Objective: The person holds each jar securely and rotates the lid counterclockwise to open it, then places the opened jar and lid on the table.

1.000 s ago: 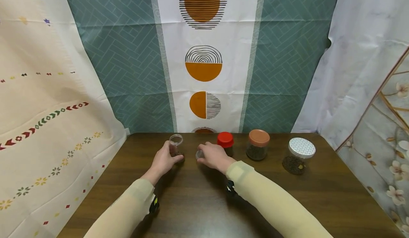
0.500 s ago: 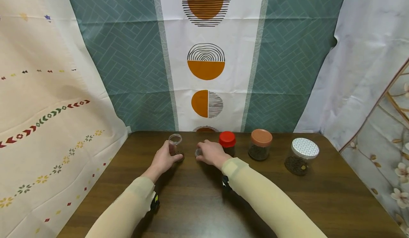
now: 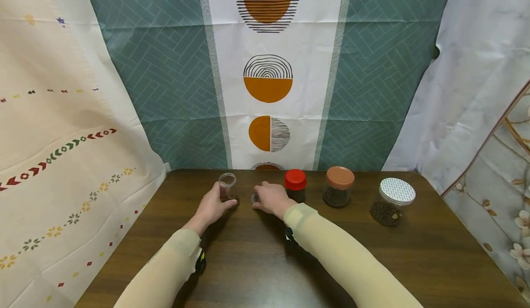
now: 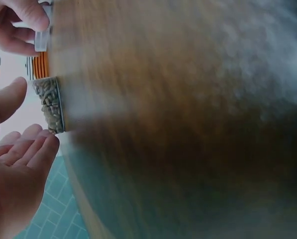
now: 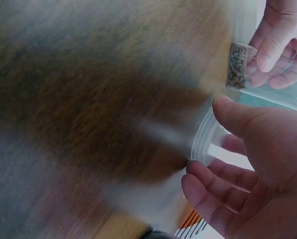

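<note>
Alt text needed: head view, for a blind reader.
The left hand grips an open clear jar with brown contents on a wooden table; the right hand holds a clear round lid. To the right stand a clear red-lidded jar, a clear orange-lidded jar and a clear white-lidded jar.

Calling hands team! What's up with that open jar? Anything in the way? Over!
Left hand gripping upright open jar, brown bits inside. Right hand holding clear lid. Nothing visible between jar and lid; red-lidded jar near right hand.
</note>
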Tool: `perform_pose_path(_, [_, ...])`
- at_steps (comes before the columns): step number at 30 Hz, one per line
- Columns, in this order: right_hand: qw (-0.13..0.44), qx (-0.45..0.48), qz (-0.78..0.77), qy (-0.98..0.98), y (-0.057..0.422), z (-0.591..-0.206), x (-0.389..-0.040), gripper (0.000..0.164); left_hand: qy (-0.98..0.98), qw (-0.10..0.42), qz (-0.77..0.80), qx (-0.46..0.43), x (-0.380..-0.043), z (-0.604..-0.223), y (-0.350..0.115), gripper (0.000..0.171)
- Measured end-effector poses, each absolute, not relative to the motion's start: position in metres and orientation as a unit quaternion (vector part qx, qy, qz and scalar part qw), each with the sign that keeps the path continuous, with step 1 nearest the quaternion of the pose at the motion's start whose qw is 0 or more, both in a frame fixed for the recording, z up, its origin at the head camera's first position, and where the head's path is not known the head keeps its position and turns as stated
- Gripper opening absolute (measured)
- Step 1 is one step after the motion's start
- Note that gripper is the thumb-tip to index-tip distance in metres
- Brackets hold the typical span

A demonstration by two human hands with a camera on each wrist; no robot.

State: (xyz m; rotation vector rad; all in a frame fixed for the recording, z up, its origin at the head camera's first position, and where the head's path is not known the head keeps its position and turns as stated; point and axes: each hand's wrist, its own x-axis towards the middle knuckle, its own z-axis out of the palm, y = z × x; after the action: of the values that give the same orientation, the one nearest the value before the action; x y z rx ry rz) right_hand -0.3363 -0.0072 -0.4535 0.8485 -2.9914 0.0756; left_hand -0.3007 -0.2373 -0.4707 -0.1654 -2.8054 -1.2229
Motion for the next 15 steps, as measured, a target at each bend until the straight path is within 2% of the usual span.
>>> perform_pose_path(15, [0.015, 0.285, -0.003, -0.958, -0.007, -0.4562, -0.3313, 0.054, -0.919, 0.038, -0.388, -0.061, -0.3005, -0.4682, -0.239, 0.049])
